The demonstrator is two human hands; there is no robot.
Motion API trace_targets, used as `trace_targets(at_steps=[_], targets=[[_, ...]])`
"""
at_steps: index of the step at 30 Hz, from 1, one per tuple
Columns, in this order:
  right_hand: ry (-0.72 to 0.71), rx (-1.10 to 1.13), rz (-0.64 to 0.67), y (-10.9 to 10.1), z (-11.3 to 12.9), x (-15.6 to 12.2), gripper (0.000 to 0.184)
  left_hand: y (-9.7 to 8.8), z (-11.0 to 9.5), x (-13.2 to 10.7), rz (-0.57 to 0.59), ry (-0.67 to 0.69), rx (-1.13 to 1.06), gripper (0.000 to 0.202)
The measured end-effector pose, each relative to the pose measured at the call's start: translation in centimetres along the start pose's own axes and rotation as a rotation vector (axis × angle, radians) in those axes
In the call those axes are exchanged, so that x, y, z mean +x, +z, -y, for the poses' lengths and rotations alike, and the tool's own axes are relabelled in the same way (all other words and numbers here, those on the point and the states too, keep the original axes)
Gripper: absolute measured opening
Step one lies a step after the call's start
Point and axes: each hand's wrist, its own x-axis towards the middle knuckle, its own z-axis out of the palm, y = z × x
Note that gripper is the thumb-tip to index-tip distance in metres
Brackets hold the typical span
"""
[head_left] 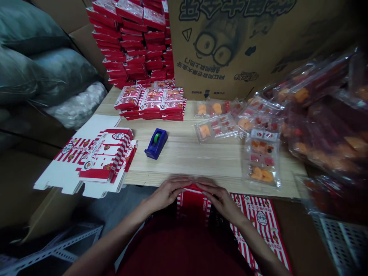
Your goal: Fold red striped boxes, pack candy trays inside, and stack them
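Observation:
My left hand (168, 193) and my right hand (218, 199) meet at the table's front edge, fingertips almost touching. Both lie over the top edge of a red-and-white striped carton (193, 203), which seems gripped between them; my thumbs are hidden. Below my right hand, a flat striped carton blank (260, 226) spreads out. My body hides the lower part of the carton. To the left, a folded red-and-white carton (106, 155) rests on white unfolded card. A blue tape dispenser (156, 143) with green tape stands nearer my left hand than anything else on the tabletop.
A light wooden table (184, 161) carries stacks of red boxed sweets (151, 103) at the back. Clear packs of orange sweets (261, 159) lie at the right, with a larger heap of packs beyond. A large printed cardboard box (244, 46) stands behind, and grey sacks (43, 69) sit at the left.

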Motion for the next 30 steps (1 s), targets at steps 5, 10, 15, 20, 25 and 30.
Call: trace_targets(at_steps=[5,10,15,20,25,30], targets=[[0.019,0.058,-0.173,1.9,-0.5,1.7,0.029,0.3,-0.1,0.6,-0.041,-0.052,-0.054,0.036],[0.034,0.032,-0.33,-0.9,0.9,2.1,0.024,-4.3,0.7,0.5,-0.567,-0.21,0.01,0.036],[-0.056,-0.044,-0.751,-5.7,4.8,2.5,0.022,-10.1,4.9,0.9,-1.03,-0.455,0.025,0.031],[-0.328,-0.191,-0.915,-5.0,7.3,4.4,0.013,-11.4,7.3,1.7,-0.959,-0.496,-0.179,0.032],[-0.427,-0.344,-0.732,-1.9,6.6,5.2,0.014,-11.1,6.9,1.9,-1.028,-0.48,-0.317,0.034],[-0.411,-0.386,-0.605,-0.5,6.4,4.8,0.022,-10.4,5.8,1.1,-1.079,-0.471,-0.452,0.043]])
